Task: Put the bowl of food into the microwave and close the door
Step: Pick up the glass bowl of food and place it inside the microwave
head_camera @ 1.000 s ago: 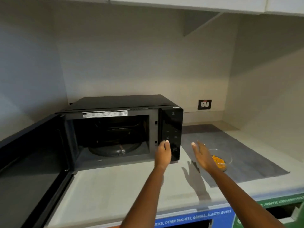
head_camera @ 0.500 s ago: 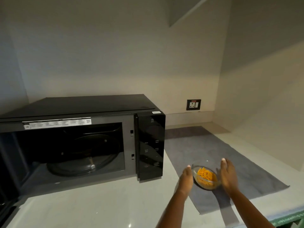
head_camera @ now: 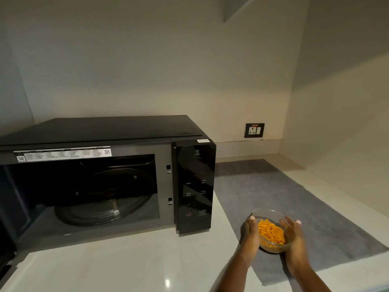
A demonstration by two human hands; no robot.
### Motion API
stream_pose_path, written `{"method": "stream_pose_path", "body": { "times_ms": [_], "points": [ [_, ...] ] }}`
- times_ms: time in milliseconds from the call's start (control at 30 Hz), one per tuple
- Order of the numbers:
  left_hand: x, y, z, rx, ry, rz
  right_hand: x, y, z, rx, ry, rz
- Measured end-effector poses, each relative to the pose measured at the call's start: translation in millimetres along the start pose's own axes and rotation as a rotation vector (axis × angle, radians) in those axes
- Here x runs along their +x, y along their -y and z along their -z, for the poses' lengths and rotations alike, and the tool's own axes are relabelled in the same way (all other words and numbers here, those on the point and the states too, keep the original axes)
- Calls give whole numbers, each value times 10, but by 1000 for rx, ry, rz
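The left hand and right hand cupped the small clear glass bowl of orange food by its sides; it looked light, slippery, breakable.

Clear glass bowl, glossy black microwave panel, matt grey cloth mat, polished white counter.

microwave cavity open, only turntable inside, counter bare

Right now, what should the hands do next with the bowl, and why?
Probably lift the clear glass bowl of orange food leftward toward the open black microwave: the left hand and right hand cup its sides, and the glass turntable is bare.
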State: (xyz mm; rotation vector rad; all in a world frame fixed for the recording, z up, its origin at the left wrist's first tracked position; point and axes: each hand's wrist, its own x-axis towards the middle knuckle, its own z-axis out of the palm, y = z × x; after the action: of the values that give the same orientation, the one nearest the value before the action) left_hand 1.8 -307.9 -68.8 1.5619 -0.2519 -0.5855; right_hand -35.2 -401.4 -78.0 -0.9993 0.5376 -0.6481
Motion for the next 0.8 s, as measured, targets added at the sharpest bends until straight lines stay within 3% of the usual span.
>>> {"method": "stream_pose_path", "body": {
  "times_ms": [133, 433, 600, 800],
  "points": [
    [-170, 112, 140, -72, -110, -87, -275, -103, -176, 85, -12, 49],
    [-824, 270, 1113, -196, -513, -232, -1321, -572, -972, 118, 76, -66],
    [-1332, 126, 1766, -242, -751, -250, -1836, -835, -1539, 0, 244, -170],
    [-1487, -200, 2460, -305, -797, -319, -2070, -838, -2188, -14, 433, -208]
  ]
}}
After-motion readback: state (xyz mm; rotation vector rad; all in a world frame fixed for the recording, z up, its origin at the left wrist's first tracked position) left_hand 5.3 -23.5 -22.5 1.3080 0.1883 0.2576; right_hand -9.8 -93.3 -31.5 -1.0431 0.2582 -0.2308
